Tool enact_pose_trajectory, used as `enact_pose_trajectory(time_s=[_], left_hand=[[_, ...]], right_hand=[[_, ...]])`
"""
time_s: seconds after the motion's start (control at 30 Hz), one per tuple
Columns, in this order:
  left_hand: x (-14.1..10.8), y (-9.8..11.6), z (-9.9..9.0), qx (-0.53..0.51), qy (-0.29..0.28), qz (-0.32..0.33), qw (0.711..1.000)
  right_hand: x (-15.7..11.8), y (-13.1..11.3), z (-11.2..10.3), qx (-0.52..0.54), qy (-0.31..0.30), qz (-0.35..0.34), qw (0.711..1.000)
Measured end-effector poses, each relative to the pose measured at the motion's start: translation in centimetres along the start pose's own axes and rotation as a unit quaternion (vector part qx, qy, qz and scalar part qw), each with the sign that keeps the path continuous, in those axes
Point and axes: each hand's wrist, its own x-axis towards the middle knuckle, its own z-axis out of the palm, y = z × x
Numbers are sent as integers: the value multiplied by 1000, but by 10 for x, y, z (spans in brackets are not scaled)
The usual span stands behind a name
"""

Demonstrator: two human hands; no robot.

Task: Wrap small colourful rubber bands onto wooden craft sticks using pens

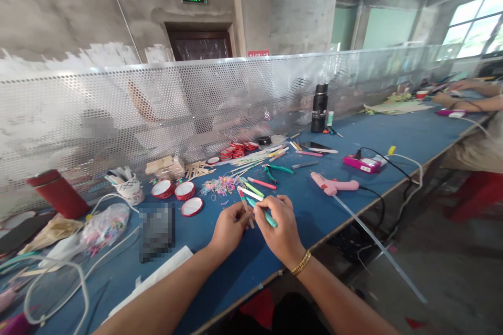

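My left hand is closed around a flat wooden craft stick whose upper end is coloured red. A teal marker pen is gripped in my right hand, its tip pointing at the stick; whether it touches cannot be made out. Just beyond my hands lie a white marker, a green marker and a red marker. To their left is a heap of small coloured rubber bands. Green-handled pliers rest farther back.
A pink glue gun with a long glue stick overhangs the front edge at right, near a purple power strip. Round red-rimmed lids, a paper cup of pens and a red bottle stand left. A perforated metal screen runs behind.
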Motion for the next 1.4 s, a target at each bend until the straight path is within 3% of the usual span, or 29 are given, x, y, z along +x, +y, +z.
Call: enact_pose_trajectory(time_s=[0.37,0.7,1.0,1.4], left_hand=[[0,-1,1,11,16,5,1000],[1,-5,1,-3,5,-2,1000],[1,-5,1,13,10,8,1000],[1,-4,2,-23,-1,3,1000]], right_hand=[[0,-2,-1,8,-27,-20,999],[0,0,0,-9,-2,1,1000],[-1,-2,-2,5,-20,-28,999],[-1,-2,-2,6,-14,-14,1000]])
